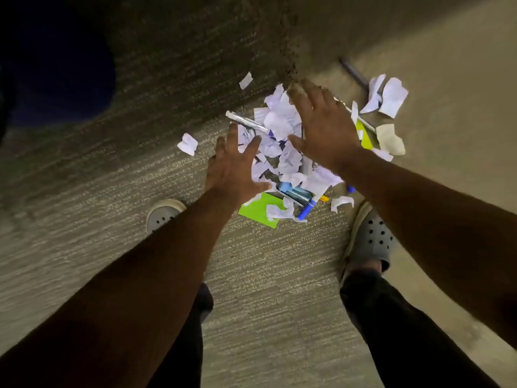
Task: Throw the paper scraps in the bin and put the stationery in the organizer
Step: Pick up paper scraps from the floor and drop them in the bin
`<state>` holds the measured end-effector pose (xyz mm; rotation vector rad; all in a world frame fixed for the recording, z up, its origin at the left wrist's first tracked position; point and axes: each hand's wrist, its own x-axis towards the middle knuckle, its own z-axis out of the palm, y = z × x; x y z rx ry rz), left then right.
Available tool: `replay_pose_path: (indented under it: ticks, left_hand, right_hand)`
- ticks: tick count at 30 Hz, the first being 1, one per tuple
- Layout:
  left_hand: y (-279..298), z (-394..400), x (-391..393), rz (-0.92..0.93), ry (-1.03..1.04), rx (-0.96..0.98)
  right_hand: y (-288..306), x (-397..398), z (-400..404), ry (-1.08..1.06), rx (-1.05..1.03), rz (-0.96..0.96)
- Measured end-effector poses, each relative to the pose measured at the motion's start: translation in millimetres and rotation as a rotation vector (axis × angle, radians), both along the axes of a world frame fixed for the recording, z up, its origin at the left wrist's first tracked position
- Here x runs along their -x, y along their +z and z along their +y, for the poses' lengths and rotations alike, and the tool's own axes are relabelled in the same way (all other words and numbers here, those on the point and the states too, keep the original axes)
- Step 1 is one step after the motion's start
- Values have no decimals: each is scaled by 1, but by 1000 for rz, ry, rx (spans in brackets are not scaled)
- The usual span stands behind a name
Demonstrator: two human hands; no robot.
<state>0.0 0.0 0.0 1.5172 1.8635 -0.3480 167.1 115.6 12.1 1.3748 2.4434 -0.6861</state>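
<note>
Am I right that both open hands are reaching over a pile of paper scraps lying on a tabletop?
Not quite: in the head view the left hand and right hand reach, open, over the paper scraps, but the pile lies on the carpeted floor, between the person's shoes.

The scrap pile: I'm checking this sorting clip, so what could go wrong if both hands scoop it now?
1. The silver pen lies on the paper scraps between the open left hand and right hand; a scoop may bin it.
2. The blue marker lies half buried, so it could go too.
3. Outlying scraps may be missed.
</note>
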Motion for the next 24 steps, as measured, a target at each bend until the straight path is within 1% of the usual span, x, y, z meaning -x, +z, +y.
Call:
replay_pose_path:
  ticks: [3,8,11,15,18,21,24]
  left_hand:
    - [-13,9,-7,41,-8,-4]
    - [-28,7,-16,16,5,-12]
    - [-28,6,-17,10,24,-39]
    - [-32,6,-6,-7,61,-158]
    - [-39,7,7,-97,130,-208]
    - [-37,9,14,-187,295,-243]
    - [-27,10,18,-265,483,-273]
  right_hand:
    - [-17,15,20,2,26,-4]
    - [-33,31,20,237,91,-135]
    - [-40,35,11,307,103,-198]
    - [-45,35,9,214,16,-113]
    - [-46,32,15,159,36,-32]
    - [-45,31,19,39,100,40]
    - [-38,28,23,-194,167,135]
